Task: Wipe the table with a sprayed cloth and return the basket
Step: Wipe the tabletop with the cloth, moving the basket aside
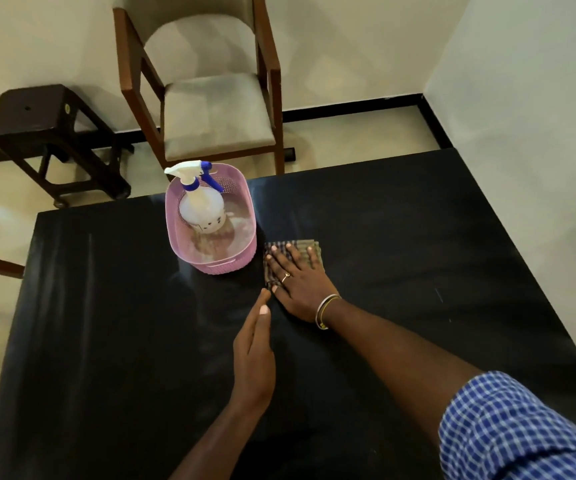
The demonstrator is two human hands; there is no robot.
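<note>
Leftmost, off the table: dark stool (42, 133) on the pale floor, then wooden chair (210, 98) with a beige cushioned seat, standing against the wall.

On the table (106, 341), black and glossy with faint streaks: pink perforated basket (243, 252), oval, sitting near the far edge. Inside it, standing upright toward the far end, a translucent white spray bottle (201, 209) with a white head and blue trigger and collar; nothing else discernible in the basket beyond reflections on its floor.

Just right of the basket, close but apart from it: folded checked cloth (314, 249), brown and dark in a small plaid, lying flat on the table.

Left hand (253, 358) low over the table nearer the body, fingers straight and together, edge-on, gripping nothing, fingertips close beside the other hand's thumb.

Right hand (297, 282) spread flat, palm down, pressing on the cloth with fingers splayed; not closed around it. Ring on one finger, bangles at the wrist, blue checked sleeve (522, 427) at lower right.
</note>
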